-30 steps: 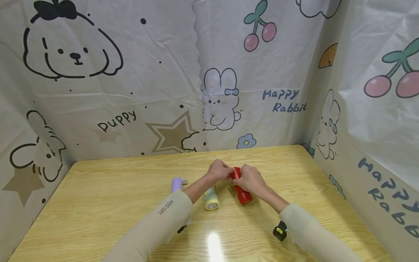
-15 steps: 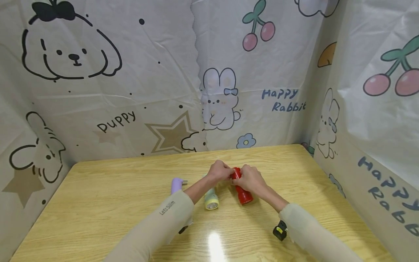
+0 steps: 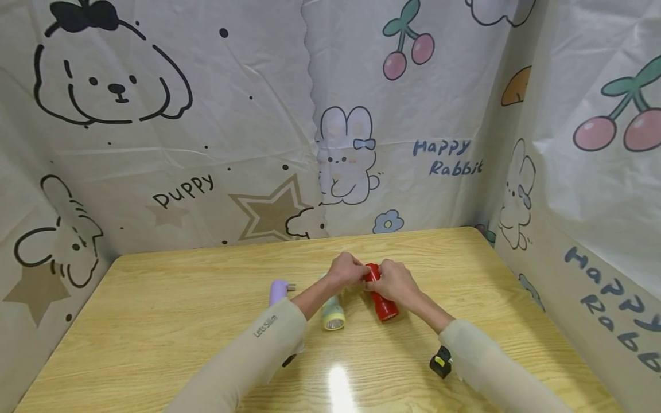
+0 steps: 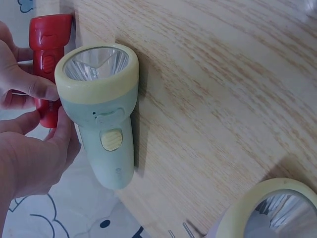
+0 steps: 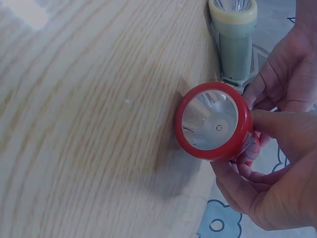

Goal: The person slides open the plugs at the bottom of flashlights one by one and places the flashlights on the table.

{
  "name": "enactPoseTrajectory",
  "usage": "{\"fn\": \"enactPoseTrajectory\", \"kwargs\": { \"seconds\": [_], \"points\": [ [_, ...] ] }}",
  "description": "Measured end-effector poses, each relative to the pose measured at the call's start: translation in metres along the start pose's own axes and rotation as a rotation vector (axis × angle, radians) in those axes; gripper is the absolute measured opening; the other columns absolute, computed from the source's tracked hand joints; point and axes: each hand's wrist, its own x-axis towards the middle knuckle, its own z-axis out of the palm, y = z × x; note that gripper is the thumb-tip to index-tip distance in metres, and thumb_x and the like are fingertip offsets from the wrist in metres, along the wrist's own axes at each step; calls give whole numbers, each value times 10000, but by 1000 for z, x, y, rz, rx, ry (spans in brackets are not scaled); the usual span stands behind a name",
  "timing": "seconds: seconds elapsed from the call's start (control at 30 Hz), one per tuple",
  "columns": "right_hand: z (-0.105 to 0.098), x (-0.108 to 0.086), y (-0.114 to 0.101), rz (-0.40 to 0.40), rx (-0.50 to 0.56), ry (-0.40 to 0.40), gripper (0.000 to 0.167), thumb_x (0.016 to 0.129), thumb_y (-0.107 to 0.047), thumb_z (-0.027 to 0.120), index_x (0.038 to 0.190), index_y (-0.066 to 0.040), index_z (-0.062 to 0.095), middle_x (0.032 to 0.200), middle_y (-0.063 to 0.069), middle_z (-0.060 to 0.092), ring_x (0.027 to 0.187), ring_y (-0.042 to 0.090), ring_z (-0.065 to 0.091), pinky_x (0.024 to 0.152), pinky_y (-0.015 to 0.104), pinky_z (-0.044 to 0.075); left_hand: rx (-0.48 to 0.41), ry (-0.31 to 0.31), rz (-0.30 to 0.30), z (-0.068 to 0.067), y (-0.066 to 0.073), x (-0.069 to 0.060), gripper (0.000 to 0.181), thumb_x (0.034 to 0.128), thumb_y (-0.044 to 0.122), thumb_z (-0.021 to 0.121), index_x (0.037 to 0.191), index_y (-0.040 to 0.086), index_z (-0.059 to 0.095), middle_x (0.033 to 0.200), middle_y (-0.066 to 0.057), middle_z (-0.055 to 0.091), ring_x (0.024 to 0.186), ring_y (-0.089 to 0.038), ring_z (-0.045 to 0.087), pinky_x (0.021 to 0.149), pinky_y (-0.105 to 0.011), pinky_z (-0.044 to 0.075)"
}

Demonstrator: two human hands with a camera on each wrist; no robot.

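Note:
A red flashlight (image 3: 384, 307) lies over the table with its lens end toward me. My right hand (image 3: 397, 282) grips its body, thumb and fingers around it. My left hand (image 3: 347, 269) pinches the tail end; the left wrist view shows the fingertips of that hand (image 4: 39, 158) at the narrow red end. Just left of the hands rests a mint-green flashlight (image 4: 111, 114) with a cream head and a cream switch. Its upper part is hidden behind my left wrist in the head view. Farther left, a purple flashlight (image 3: 279, 291) shows two metal plug prongs; my left sleeve covers the rest.
The wood-grain table (image 3: 181, 321) meets printed cloth walls (image 3: 258, 115) at the back and sides. A black wrist-worn device (image 3: 441, 362) hangs beneath my right sleeve. In the left wrist view, the purple flashlight's cream-rimmed lens (image 4: 282, 213) is close by.
Almost nothing differs: both hands keep their hold on the red flashlight in the same place, and my left sleeve has shifted very slightly right.

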Motion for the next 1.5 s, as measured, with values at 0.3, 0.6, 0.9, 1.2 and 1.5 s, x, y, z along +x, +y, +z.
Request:
{"fn": "enactPoseTrajectory", "kwargs": {
  "seconds": [0.3, 0.6, 0.9, 1.2, 1.5],
  "points": [
    [2, 1, 3, -2, 2, -1, 332, 837, -183, 812, 669, -46, 561, 569, 38, 547, 492, 138, 553, 443, 228, 480, 26, -5, 7, 2, -1, 4, 191, 924, 123, 701, 813, -17, 769, 691, -39, 657, 602, -118, 527, 499, -187, 394],
    [2, 3, 3, 14, 4, -4, 322, 841, -199, 814, 744, -37, 553, 616, 60, 558, 511, 150, 567, 447, 235, 492, 68, -4, 29, 1, 1, 2, 214, 933, 135, 693, 810, -24, 767, 721, -83, 695, 603, -111, 530, 512, -183, 397],
    [5, 4, 5, 8, -4, 1, 335, 844, -202, 812, 745, -38, 537, 622, 62, 548, 517, 154, 559, 450, 230, 481, 97, 4, 50, 1, -1, 3, 226, 940, 147, 693, 821, -26, 776, 699, -60, 683, 591, -108, 520, 498, -178, 383],
    [6, 4, 7, 4, -5, 11, 348, 835, -222, 819, 723, -43, 542, 610, 63, 545, 503, 157, 552, 440, 237, 469, 98, 3, 58, 4, -5, 6, 219, 943, 145, 695, 838, -28, 778, 708, -52, 679, 587, -108, 520, 485, -178, 379],
    [6, 6, 7, 23, -18, 7, 342, 844, -232, 811, 738, -40, 549, 623, 70, 558, 517, 163, 568, 450, 238, 483, 125, 2, 61, 5, -4, 8, 250, 951, 149, 683, 782, -13, 771, 691, -75, 672, 549, -104, 463, 469, -181, 337]
  ]
}}
